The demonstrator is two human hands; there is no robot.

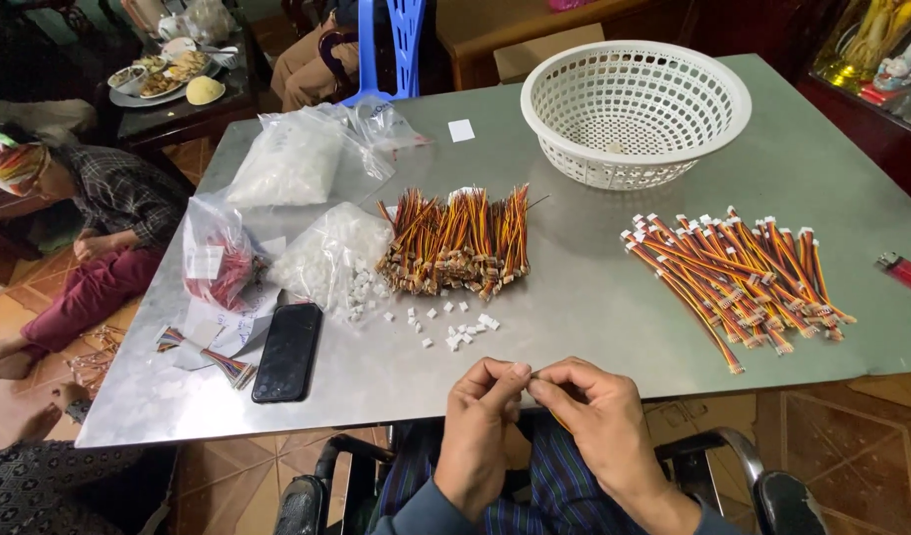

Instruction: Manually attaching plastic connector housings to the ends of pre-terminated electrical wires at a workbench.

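Observation:
My left hand (478,426) and my right hand (596,424) meet fingertip to fingertip at the near edge of the grey metal table (594,297). Between the pinched fingers is a small piece, too small to identify; a thin wire seems to run down under my right hand. Just beyond my hands lie loose small white connector housings (453,325). Behind them sits a pile of red, yellow and black wire bundles (460,241). To the right lies a spread of wire leads with white connectors fitted (741,275).
A white plastic basket (636,109) stands at the back. Clear bags of white parts (289,163), a bag of red parts (217,256), a black phone (288,351) and a red lighter (903,271) lie on the table. A person sits on the floor at left (89,248).

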